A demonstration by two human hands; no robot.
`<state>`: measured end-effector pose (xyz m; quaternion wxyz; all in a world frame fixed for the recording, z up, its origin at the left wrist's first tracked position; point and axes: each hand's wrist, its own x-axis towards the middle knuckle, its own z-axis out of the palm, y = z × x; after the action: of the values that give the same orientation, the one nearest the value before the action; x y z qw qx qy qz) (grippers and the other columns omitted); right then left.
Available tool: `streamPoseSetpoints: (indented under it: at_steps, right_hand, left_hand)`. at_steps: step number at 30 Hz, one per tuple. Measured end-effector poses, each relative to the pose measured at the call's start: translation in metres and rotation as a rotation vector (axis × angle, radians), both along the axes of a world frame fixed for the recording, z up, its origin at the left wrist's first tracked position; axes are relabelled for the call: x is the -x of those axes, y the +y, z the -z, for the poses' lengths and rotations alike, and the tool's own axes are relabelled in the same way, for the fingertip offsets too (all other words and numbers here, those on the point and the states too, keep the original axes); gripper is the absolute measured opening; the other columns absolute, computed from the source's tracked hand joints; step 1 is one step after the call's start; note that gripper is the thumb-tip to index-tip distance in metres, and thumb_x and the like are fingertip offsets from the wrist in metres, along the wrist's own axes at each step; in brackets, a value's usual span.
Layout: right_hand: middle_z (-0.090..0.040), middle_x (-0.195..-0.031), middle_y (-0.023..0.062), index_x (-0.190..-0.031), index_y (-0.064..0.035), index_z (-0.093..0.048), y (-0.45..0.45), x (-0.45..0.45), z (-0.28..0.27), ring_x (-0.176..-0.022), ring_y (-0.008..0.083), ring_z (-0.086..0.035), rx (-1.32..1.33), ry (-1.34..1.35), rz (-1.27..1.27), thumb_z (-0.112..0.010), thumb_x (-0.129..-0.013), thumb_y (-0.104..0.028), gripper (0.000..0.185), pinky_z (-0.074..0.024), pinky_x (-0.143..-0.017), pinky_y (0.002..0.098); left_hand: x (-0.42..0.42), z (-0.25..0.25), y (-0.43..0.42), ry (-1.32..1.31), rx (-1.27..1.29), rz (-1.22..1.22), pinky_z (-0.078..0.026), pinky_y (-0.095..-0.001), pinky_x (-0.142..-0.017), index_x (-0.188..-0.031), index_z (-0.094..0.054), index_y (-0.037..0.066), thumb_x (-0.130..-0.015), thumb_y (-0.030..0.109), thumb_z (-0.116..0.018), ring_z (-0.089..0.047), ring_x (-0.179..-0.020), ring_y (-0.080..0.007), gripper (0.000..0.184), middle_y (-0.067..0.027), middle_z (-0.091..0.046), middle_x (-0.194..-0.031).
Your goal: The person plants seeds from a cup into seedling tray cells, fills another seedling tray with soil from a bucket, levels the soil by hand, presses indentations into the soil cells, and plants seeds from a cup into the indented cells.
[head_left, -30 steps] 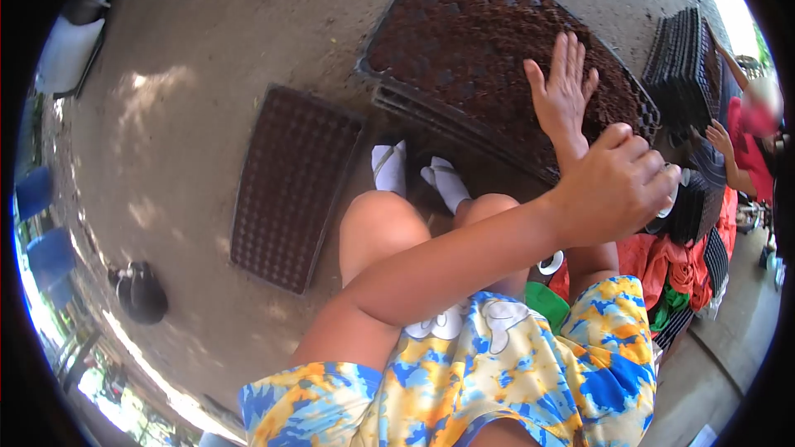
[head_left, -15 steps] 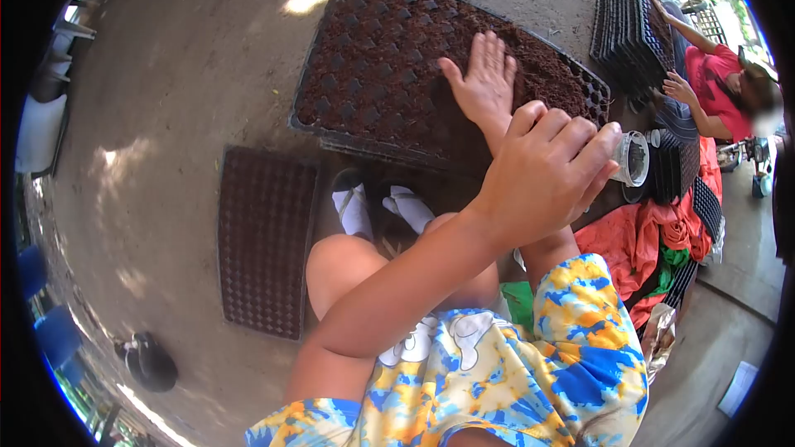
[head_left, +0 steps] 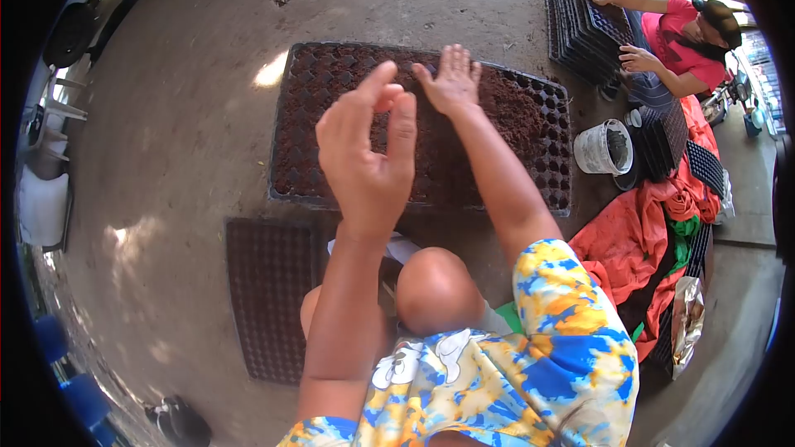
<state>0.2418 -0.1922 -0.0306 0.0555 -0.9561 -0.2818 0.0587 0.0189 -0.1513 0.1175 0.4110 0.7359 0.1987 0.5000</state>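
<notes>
On the ground (head_left: 182,141), a large tray (head_left: 556,167) bears dark soil (head_left: 512,108) (heaped toward its right side). A second tray (head_left: 269,302) lies near its lower left corner. A whitish bucket (head_left: 591,149) stands just right. Left hand (head_left: 364,145): raised, open, fingers loosely bent. Right hand (head_left: 453,87): open, fingers extended, palm down at the soil.

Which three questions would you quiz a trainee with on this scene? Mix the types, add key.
1. True or false: the left hand is gripping the bucket.
2. The co-worker's top is: A) green B) pinkish red C) white
3. Fill in: in the picture, the dark loose heap on the large tray lies to the ____ of the right hand.

Key: 1 false; 2 B; 3 right
</notes>
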Motion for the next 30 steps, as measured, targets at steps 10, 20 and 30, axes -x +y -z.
streamPoseSetpoints:
  at_steps: [10, 20, 30]
  right_hand:
    - [-0.010, -0.157, 0.0126, -0.150, -0.0048, -0.014, 0.024, 0.067, 0.015, -0.146, 0.0251, -0.002, -0.103, -0.120, -0.418, -0.022, -0.087, -0.075, 0.095, 0.0015, -0.115, 0.0510]
    - [-0.012, -0.157, 0.0117, -0.150, -0.0076, -0.010, 0.132, 0.227, -0.002, -0.146, 0.0244, -0.005, 0.046, -0.077, -1.224, -0.018, -0.088, -0.072, 0.090, -0.0043, -0.116, 0.0516]
    - [-0.025, -0.153, 0.0142, -0.146, -0.0017, -0.026, 0.055, 0.234, 0.009, -0.143, 0.0272, -0.019, -0.210, -0.104, -1.161, -0.030, -0.086, -0.073, 0.094, -0.0161, -0.114, 0.0510]
  left_hand:
    - [0.022, -0.015, 0.043, -0.349, 0.358, -0.388, -0.036, -0.0335, -0.093, -0.126, -0.049, 0.003, -0.100, 0.031, -0.043, -0.056, -0.098, -0.0146, 0.039, -0.0078, -0.061, -0.111]
    - [-0.004, -0.008, -0.046, -0.209, -0.035, 0.061, -0.034, -0.0408, -0.083, -0.126, -0.051, 0.005, -0.087, 0.034, -0.059, -0.053, -0.093, -0.0247, 0.050, -0.0103, -0.057, -0.103]
    - [0.004, -0.009, -0.006, -0.232, -0.074, -0.043, -0.034, -0.0434, -0.084, -0.123, -0.053, 0.001, -0.087, 0.038, -0.058, -0.052, -0.092, -0.0279, 0.051, -0.0127, -0.057, -0.100]
